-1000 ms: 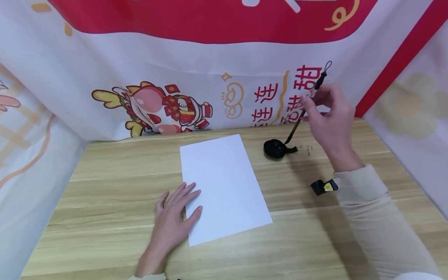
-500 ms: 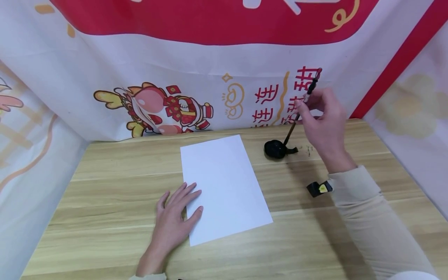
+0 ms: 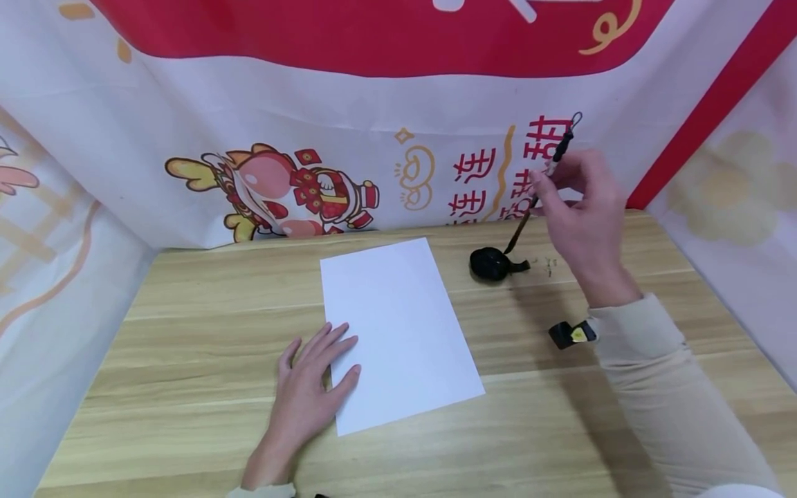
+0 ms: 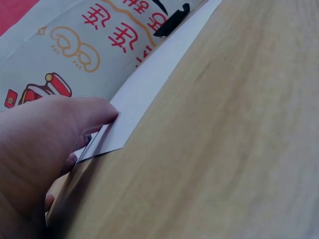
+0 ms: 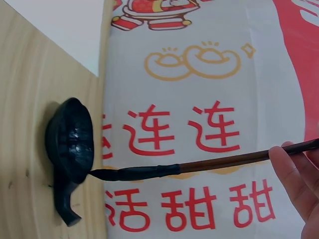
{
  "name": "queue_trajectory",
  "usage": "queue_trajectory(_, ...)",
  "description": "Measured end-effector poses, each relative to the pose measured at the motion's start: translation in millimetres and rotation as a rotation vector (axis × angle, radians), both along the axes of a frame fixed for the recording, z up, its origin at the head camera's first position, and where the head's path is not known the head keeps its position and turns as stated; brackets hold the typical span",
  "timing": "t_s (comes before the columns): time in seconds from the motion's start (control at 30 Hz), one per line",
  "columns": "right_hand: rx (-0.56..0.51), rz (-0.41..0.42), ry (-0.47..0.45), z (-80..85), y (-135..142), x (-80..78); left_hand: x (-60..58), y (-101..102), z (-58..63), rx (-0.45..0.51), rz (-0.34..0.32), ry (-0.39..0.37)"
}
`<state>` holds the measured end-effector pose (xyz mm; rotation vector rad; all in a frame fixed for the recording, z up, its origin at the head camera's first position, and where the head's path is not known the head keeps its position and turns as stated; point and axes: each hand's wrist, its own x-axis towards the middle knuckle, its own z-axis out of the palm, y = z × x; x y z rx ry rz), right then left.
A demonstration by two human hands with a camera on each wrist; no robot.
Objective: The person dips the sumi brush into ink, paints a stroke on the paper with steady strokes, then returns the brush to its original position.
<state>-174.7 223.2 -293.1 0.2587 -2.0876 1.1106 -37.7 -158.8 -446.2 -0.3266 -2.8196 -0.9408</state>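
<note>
A blank white sheet of paper (image 3: 398, 332) lies on the wooden table. My left hand (image 3: 311, 387) rests on its left edge, fingers spread and straight; in the left wrist view the thumb (image 4: 97, 113) lies on a corner of the paper (image 4: 144, 89). With thumb and fingers, my right hand (image 3: 588, 207) pinches an ink brush (image 3: 523, 220) by its upper handle. The brush slants down, its black bristles (image 5: 129, 173) right at the rim of a small black ink dish (image 5: 72, 139). That dish has a short curved handle and wet-looking ink inside.
Dark ink marks (image 3: 549, 265) stain the table (image 3: 205, 360) to the right of the dish. A black strap piece with a yellow label (image 3: 575, 335) shows at the right cuff. A printed cloth (image 3: 373, 111) hangs along the back, with more cloth at both sides.
The right hand and brush dip down and left toward the dish, then rise slightly back, the tip staying at the dish. The left hand and paper stay in place.
</note>
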Motion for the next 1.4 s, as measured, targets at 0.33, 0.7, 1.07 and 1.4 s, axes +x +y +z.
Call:
queue_trajectory(0.33,-0.014,0.036,-0.003,-15.0,1.2,-3.0,0.2,2.2,-1.0,-0.003,0.0,-0.008)
queue_trajectory(0.7,-0.023,-0.022,0.046,0.2,0.3,2.5,-0.3,0.4,-0.2,-0.006,0.001,0.0)
queue_trajectory(1.07,0.023,0.009,0.025,-11.4,-3.1,2.2,0.0,1.1,-1.4,0.008,-0.001,-0.015)
queue_trajectory(1.4,0.008,-0.044,0.033,1.9,0.6,5.2,-1.1,-0.2,-0.3,0.006,-0.002,-0.001)
